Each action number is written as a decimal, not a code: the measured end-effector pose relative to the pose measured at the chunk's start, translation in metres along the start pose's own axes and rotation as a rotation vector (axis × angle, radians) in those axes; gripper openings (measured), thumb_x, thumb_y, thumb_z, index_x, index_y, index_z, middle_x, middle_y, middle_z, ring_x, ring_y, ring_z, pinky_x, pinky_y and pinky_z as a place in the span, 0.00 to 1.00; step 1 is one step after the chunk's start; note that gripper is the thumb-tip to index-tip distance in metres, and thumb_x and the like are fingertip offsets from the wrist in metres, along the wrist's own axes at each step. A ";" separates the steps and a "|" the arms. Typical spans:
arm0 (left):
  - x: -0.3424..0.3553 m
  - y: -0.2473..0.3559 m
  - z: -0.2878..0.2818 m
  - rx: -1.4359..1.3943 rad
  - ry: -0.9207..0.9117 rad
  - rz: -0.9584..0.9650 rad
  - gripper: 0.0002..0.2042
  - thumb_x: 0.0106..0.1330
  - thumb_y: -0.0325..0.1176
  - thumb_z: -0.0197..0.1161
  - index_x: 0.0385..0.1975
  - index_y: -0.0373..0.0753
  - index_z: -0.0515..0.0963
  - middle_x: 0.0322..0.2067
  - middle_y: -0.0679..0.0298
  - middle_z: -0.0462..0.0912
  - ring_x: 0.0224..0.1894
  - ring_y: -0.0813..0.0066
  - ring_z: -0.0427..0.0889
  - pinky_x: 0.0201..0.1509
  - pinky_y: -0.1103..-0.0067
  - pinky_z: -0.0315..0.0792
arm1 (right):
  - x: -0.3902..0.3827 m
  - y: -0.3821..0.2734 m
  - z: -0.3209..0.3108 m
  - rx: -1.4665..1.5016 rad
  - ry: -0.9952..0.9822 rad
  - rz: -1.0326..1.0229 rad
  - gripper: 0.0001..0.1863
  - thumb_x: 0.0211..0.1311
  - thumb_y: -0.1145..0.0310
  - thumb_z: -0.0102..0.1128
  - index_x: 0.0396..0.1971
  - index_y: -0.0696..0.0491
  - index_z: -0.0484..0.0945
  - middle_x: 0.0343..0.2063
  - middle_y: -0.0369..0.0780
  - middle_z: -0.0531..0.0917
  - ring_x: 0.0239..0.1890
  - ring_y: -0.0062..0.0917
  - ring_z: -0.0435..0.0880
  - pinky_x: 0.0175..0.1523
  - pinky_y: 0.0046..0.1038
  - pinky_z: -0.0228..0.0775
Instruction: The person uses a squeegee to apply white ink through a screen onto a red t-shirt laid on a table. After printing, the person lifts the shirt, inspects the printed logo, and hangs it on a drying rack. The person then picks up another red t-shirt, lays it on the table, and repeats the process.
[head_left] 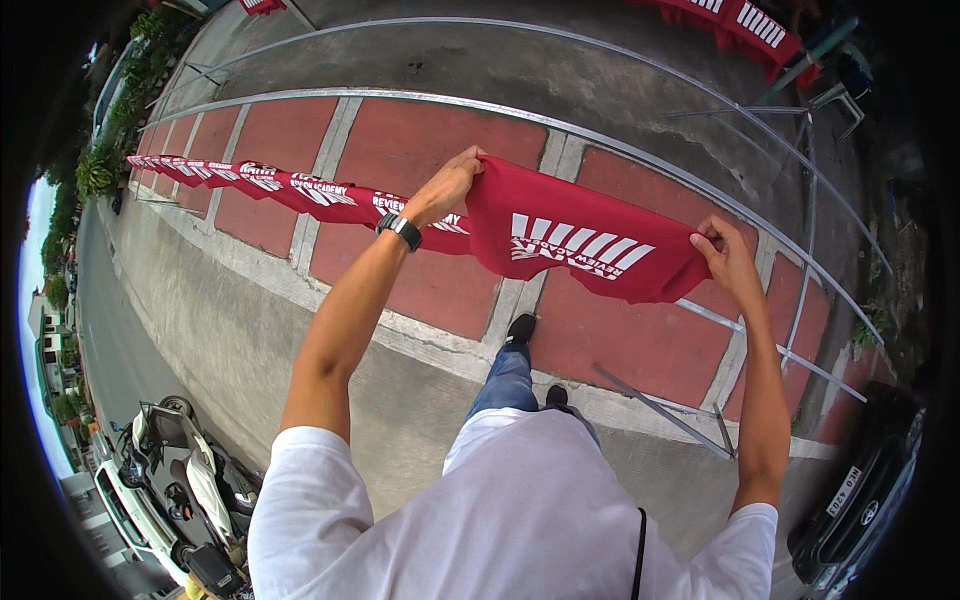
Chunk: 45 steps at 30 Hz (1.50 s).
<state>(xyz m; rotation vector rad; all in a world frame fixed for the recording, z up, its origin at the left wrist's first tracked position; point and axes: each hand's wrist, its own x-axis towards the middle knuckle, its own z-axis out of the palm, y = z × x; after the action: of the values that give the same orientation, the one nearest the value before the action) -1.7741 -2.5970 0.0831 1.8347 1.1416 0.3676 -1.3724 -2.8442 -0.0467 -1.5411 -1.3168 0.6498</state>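
Observation:
A red printed cloth piece (585, 235) with white stripes and lettering is stretched between my two hands. My left hand (452, 188), with a dark watch (402, 232) on its wrist, pinches the upper left corner. At the right end, my right hand (728, 256) grips the edge between thumb and fingers. The cloth's lower edge hangs over a thin metal rail (715, 316), part of which it hides. To the left, a long row of similar red printed cloths (320, 195) hangs in a line. Whether the held piece is draped over the rail I cannot tell.
Long metal rails (420, 97) run across beyond the cloths. More red cloths (745, 25) hang at the far right. Metal legs (665, 412) stand low near my feet. A black car (860, 490) is at the right; a motorcycle (200, 470) and white vehicle (130, 510) are at the left.

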 end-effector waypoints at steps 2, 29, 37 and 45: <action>0.015 -0.005 -0.013 0.046 -0.030 0.022 0.09 0.79 0.32 0.43 0.42 0.40 0.72 0.36 0.72 0.69 0.39 0.79 0.65 0.52 0.76 0.66 | 0.015 0.006 0.008 -0.001 0.010 0.012 0.09 0.71 0.70 0.69 0.36 0.59 0.78 0.25 0.35 0.76 0.29 0.20 0.69 0.35 0.28 0.64; 0.177 -0.073 -0.022 0.283 -0.108 -0.122 0.13 0.83 0.37 0.47 0.54 0.36 0.75 0.42 0.66 0.79 0.48 0.71 0.76 0.61 0.71 0.70 | 0.138 0.099 0.047 -0.153 -0.038 0.207 0.10 0.71 0.72 0.67 0.46 0.60 0.77 0.39 0.46 0.86 0.45 0.35 0.84 0.54 0.34 0.75; 0.211 -0.148 0.021 0.676 -0.056 -0.292 0.31 0.83 0.47 0.48 0.79 0.36 0.61 0.70 0.37 0.74 0.75 0.40 0.71 0.79 0.61 0.63 | 0.106 0.167 0.141 -0.481 -0.184 0.399 0.33 0.67 0.71 0.67 0.72 0.54 0.73 0.67 0.55 0.79 0.74 0.46 0.74 0.79 0.42 0.64; 0.111 -0.111 0.059 0.554 -0.048 0.109 0.30 0.84 0.51 0.53 0.74 0.32 0.68 0.62 0.36 0.81 0.61 0.39 0.85 0.63 0.59 0.78 | -0.041 0.139 0.139 -0.317 -0.109 0.490 0.25 0.72 0.57 0.64 0.61 0.55 0.84 0.62 0.53 0.83 0.73 0.48 0.73 0.80 0.56 0.54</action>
<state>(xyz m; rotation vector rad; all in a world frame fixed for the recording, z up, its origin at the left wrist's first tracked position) -1.7394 -2.5204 -0.0614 2.3785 1.1905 0.0650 -1.4442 -2.8300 -0.2337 -2.1470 -1.1639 0.8663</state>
